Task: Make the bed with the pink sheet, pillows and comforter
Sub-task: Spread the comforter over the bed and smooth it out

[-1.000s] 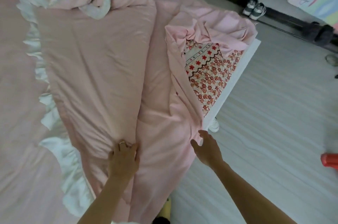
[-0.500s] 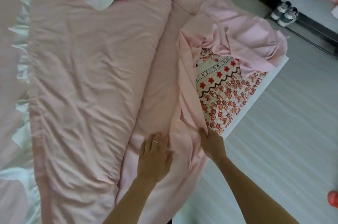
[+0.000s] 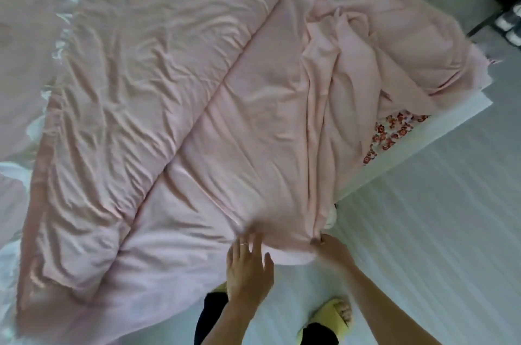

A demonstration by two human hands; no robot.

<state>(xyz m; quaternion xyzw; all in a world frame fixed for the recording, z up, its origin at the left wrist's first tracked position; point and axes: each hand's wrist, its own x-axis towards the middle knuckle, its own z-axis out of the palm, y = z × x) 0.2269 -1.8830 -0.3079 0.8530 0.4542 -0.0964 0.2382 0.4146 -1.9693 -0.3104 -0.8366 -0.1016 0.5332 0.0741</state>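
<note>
The pink sheet [image 3: 267, 124] covers most of the bed, bunched in folds toward the far right corner. My right hand [image 3: 331, 250] pinches the sheet's near edge and holds it pulled down over the side of the bed. My left hand [image 3: 248, 268], a ring on one finger, lies with straight fingers flat on the sheet's near edge. The thick pink comforter [image 3: 118, 96] with a white ruffle border lies crumpled across the left half. A small strip of the floral mattress cover [image 3: 392, 133] shows at the right edge.
The white bed base [image 3: 423, 144] juts to the right over pale striped flooring [image 3: 423, 246]. My feet in yellow slippers [image 3: 335, 316] stand close to the bed. A pair of shoes [image 3: 510, 23] sits by a dark rail at the far right.
The sheet has been drawn down and toward me, now hiding most of the floral mattress cover. Both hands moved from the bed top to the near edge, and my view swung downward.
</note>
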